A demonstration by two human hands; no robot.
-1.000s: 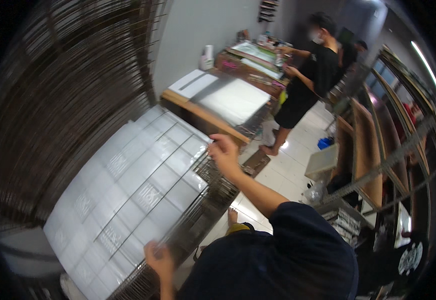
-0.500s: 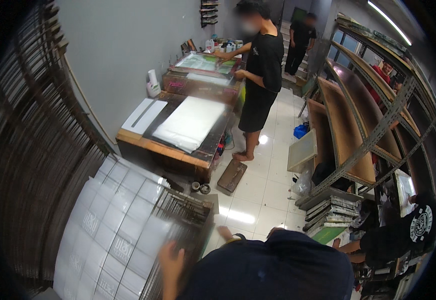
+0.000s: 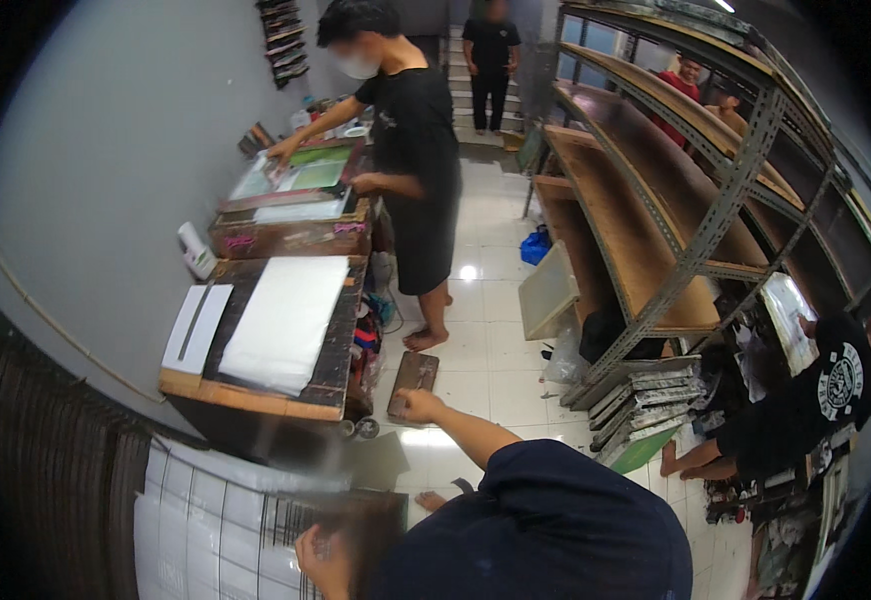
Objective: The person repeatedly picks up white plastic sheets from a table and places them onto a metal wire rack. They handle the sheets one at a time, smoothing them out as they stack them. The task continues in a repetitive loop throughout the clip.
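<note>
Grey wall (image 3: 96,180), tiled floor (image 3: 486,300), shelves (image 3: 646,260)

L hand (image 3: 322,562) nr rack (image 3: 284,508) (part blurred), R hand (image 3: 419,405) fwd.

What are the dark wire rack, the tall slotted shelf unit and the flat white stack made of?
Dark wire rack: probably dull metal, from its rows of thin bars. Tall slotted shelf unit: likely grey metal posts, punched with holes; brown, shiny boards look wooden. Flat white stack: smooth; layered edge suggests paper or plastic.
</note>
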